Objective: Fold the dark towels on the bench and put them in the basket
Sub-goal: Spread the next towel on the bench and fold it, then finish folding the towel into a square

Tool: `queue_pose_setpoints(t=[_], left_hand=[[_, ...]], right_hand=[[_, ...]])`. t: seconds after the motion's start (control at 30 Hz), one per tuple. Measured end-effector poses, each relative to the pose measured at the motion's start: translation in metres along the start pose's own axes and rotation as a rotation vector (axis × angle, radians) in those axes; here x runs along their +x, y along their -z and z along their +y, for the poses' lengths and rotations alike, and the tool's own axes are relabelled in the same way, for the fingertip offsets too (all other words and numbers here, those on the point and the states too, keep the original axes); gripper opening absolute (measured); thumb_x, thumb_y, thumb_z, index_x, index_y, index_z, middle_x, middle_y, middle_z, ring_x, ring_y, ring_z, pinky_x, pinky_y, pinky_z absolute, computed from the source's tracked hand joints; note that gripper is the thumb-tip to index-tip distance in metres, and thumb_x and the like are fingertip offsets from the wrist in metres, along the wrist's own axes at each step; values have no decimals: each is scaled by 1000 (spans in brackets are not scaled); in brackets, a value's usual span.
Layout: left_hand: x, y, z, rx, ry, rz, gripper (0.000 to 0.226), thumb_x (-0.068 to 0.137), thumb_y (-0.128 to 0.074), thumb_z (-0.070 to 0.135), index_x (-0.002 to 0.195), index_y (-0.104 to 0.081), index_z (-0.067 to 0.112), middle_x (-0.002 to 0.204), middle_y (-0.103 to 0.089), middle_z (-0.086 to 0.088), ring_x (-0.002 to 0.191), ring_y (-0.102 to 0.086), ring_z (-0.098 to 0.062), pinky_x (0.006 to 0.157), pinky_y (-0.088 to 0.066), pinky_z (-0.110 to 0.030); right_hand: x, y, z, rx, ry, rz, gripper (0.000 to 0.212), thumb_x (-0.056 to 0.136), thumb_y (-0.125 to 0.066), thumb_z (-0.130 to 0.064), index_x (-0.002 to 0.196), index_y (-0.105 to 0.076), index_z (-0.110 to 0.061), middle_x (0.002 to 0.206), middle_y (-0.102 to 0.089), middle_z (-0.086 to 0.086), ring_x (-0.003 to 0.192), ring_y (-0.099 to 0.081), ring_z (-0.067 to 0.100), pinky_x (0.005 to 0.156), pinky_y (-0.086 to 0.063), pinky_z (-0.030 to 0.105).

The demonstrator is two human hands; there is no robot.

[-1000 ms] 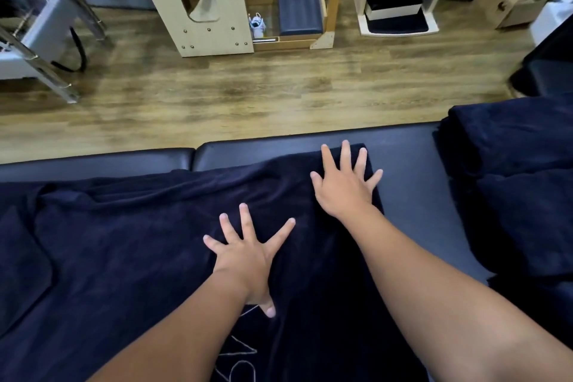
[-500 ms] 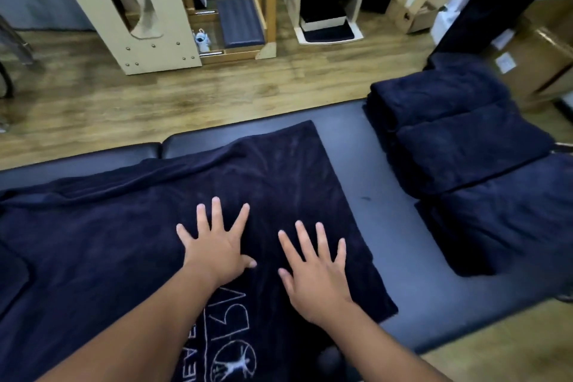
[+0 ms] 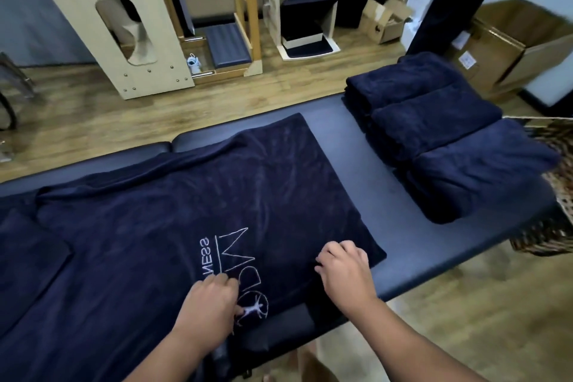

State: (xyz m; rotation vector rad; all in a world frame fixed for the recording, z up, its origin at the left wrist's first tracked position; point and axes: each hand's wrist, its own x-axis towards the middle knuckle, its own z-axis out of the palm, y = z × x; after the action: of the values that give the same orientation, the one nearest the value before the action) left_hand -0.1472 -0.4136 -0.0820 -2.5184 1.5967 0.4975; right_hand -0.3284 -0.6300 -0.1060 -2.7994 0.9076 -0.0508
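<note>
2 hands, left (image 3: 214,298) and right (image 3: 344,270), pinched 1 spread towel (image 3: 186,211) at the table's (image 3: 347,139) near edge; seemingly 3 folded towels (image 3: 434,121) sat at its right end beside 1 basket (image 3: 558,195).

We see a dark padded bench (image 3: 328,121) running across the frame, a dark towel (image 3: 186,211) with white lettering spread flat over its left and middle, three folded towels (image 3: 434,121) stacked overlapping at its right end, upper right of frame.
</note>
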Motion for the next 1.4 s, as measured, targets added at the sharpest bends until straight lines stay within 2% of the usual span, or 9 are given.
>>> queue_pose_setpoints(t=[0.13, 0.2, 0.33, 0.63, 0.8, 0.93, 1.1, 1.2, 1.4], left_hand=[[3, 11, 6, 26, -28, 61, 65, 30, -101, 36, 52, -40, 30, 51, -50, 6, 42, -53, -14, 46, -29, -26], [-1, 24, 3, -35, -52, 55, 58, 58, -93, 39, 64, -37, 28, 65, -56, 6, 57, -60, -16, 53, -32, -27], [-20, 28, -7, -351, -39, -124, 27, 89, -67, 44, 85, -50, 23, 84, -60, 10, 79, -57, -11, 70, -46, -30], [-77, -7, -56, -223, 515, 44, 24, 100, -40, 54, 108, -39, 31, 110, -54, 10, 106, -56, -16, 86, -45, -42], [-104, -10, -83, -196, 703, 18, 76, 88, -47, 70, 152, -16, 45, 148, -27, -2, 138, -25, -26, 100, -36, -58], [-87, 12, -106, -306, 710, -171, 111, 77, -63, 73, 139, 28, 68, 161, 36, -7, 149, 24, -45, 107, -12, -80], [-53, 31, -131, -362, 769, -371, 145, 57, -89, 64, 126, 38, 72, 150, 52, -10, 145, 26, -54, 104, -14, -83], [-46, 29, -134, -419, 783, -413, 149, 56, -92, 58, 122, 40, 74, 144, 59, -7, 145, 26, -54, 102, -31, -78], [-40, 28, -139, -412, 775, -408, 153, 52, -94, 57, 119, 43, 73, 138, 64, -9, 142, 29, -57, 102, -30, -78]], right_hand=[[9, 13, -9, -54, 49, 54, 17, 77, -78, -24, 75, -61, -23, 80, -54, -7, 77, -51, 21, 69, -47, 37], [2, 20, -1, -32, 77, 66, 7, 87, -58, -27, 81, -58, -22, 85, -54, -5, 80, -51, 21, 71, -45, 37], [-14, 25, 8, -167, 162, -197, 35, 87, -26, -37, 88, -58, -24, 92, -55, -5, 91, -53, 24, 78, -39, 40], [7, 35, -49, -171, -31, -371, 42, 96, -43, -48, 134, -36, -33, 133, -37, -1, 118, -39, 28, 84, -44, 48], [41, 40, -99, -225, 38, -410, 39, 88, -54, -33, 124, -43, -22, 129, -40, 4, 117, -42, 30, 88, -44, 45], [66, 29, -136, -166, 221, -419, 52, 93, -51, -31, 142, -37, -20, 154, -25, 11, 142, -26, 37, 111, -34, 52], [112, 13, -176, -89, 372, -511, 69, 101, -45, -47, 157, -14, -22, 168, 8, 4, 154, 10, 36, 121, -7, 64], [142, 1, -195, -62, 397, -523, 78, 100, -42, -56, 160, -4, -23, 168, 14, 1, 153, 16, 37, 120, -2, 66], [214, -17, -230, -51, 419, -445, 82, 94, -32, -72, 159, 5, -38, 169, 8, -5, 153, 14, 37, 116, 2, 72]])
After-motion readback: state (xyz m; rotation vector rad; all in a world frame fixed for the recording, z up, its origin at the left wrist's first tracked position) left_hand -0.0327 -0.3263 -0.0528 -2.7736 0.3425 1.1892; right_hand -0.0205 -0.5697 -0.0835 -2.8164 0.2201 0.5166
